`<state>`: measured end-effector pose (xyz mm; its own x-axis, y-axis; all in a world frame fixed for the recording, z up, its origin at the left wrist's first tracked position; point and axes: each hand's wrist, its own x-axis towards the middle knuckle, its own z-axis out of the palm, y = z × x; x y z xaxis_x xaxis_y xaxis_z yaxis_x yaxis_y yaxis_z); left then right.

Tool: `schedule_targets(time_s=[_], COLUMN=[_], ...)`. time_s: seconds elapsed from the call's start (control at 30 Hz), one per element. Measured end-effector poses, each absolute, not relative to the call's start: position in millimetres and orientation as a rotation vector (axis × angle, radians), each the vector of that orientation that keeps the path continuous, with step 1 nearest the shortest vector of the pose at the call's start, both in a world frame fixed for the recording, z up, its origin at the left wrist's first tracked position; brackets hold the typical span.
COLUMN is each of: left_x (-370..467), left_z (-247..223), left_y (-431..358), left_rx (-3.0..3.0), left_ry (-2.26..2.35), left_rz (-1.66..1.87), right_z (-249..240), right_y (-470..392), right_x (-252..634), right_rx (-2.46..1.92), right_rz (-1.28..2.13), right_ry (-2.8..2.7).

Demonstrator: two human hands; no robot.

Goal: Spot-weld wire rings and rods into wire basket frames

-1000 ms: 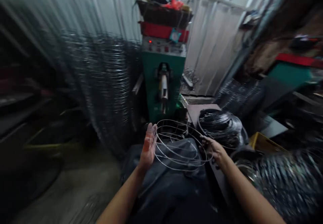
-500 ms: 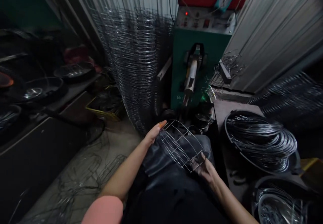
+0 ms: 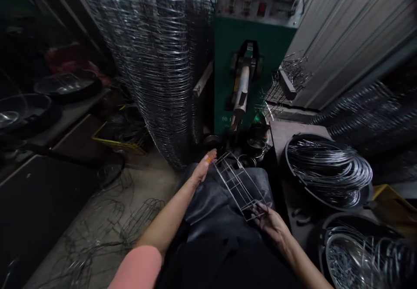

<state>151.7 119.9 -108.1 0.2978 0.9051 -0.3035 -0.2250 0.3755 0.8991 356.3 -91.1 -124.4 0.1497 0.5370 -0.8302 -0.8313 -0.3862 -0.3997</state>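
A small wire rack (image 3: 239, 184), made of thin metal rods joined in a grid, is held slantwise above the dark apron (image 3: 208, 210) on my lap. My left hand (image 3: 204, 167), with orange covering on a fingertip, grips its far left end. At the near right end my right hand (image 3: 267, 220) has its fingers closed around the rods. Just beyond the rack stands a green machine (image 3: 224, 76) with a metal electrode arm (image 3: 241, 87) pointing down towards me.
Tall stacks of wire rings (image 3: 169, 76) stand left of the machine. On the right, a bench (image 3: 293, 128) bears a basin (image 3: 286, 158) of curved wires and a bowl (image 3: 329, 254) of small metal pieces. Wire frames (image 3: 140, 219) lie on the floor at left, near a yellow crate (image 3: 107, 137).
The rack has turned in my hands, so its flat grid now faces up more and its curved wires show less. My view has tipped downward and shifted slightly right.
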Motion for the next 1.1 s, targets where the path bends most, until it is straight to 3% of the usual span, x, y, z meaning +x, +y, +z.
schedule_targets(time_s=[0.13,0.43,0.6,0.77,0.87,0.97,1.1], left_x=[140.7,177.1,180.7,163.3,150.7,145.8,153.4], left_z=[-109.0,-74.1,-58.6,-49.4,-46.1,-49.4,-64.7], left_y=[95.8,35.4,43.7,62.5,71.9,76.0,67.9], left_rx=[0.745,0.714,0.840,0.911,0.883,0.954,1.088], left_ry=[1.009,0.866,0.903,0.938,0.970,0.995,1.070], left_rz=[1.089,0.937,1.013,0.978,1.017,1.044,0.939], right_z=[-131.8,-131.6,-125.3,-123.8,-124.0,-104.6,-47.4], right_y=[-88.6,-85.0,-68.6,-72.8,-84.7,-83.1,-54.7], right_x=[355.6,338.6,324.4,329.6,352.5,414.4,548.0], right_rx=[-1.255,-1.190,-1.132,-0.991,-1.129,-1.496,-1.927], right_rz=[1.475,1.418,1.418,1.702,1.706,1.297,0.247], right_ry=[0.371,0.300,0.297,0.335,0.235,-0.143,-0.524])
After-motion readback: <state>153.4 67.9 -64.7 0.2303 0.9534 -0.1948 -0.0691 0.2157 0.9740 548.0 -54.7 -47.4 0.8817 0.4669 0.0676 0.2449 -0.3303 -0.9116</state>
